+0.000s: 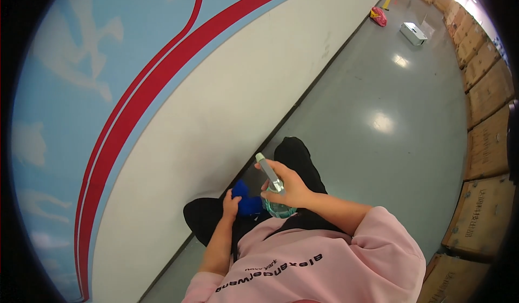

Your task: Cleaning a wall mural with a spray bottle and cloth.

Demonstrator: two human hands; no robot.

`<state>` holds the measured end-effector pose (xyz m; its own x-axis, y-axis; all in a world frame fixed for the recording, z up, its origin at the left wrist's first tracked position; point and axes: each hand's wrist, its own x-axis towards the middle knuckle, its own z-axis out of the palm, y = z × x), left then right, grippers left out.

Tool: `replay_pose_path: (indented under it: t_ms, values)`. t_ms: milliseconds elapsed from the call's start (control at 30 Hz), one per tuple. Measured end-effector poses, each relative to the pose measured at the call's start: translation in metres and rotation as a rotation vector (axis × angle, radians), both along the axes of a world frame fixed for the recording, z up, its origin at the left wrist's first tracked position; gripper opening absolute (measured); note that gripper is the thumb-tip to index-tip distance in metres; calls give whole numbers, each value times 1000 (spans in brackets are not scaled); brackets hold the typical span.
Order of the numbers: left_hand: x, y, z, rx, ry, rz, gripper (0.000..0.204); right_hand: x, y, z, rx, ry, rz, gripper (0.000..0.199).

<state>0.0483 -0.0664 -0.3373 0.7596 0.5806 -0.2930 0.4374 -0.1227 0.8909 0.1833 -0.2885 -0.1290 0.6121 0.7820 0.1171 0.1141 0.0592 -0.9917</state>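
My right hand (289, 187) is closed round the neck of a spray bottle (278, 208) with a clear greenish body and a grey-white trigger head. The nozzle points up and left, toward the white lower part of the wall (216, 125). In my left hand (231, 204) is a bright blue cloth (248, 206), pinched at its left side and hanging over my lap. Both hands are in front of my body, close together, between my bent knees in black trousers. The cloth hides some of my left fingers.
Above the white part, the wall carries a red band (132, 100) and a light blue area. Grey floor (367, 157) runs along the wall's dark base strip. Cardboard boxes (478, 216) line the right side. Farther off lie a white box (414, 33) and a red bag (378, 17).
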Motion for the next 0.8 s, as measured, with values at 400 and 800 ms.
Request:
replay_pose_path:
  t_ms: [400,800]
  values:
    - [-14,-9,37,-450,-175,200,37,13,47,-4,-23,-48,-42,61]
    - [-22,-18,8,153,176,-125,44,76,133,37,-35,-340,-246,60]
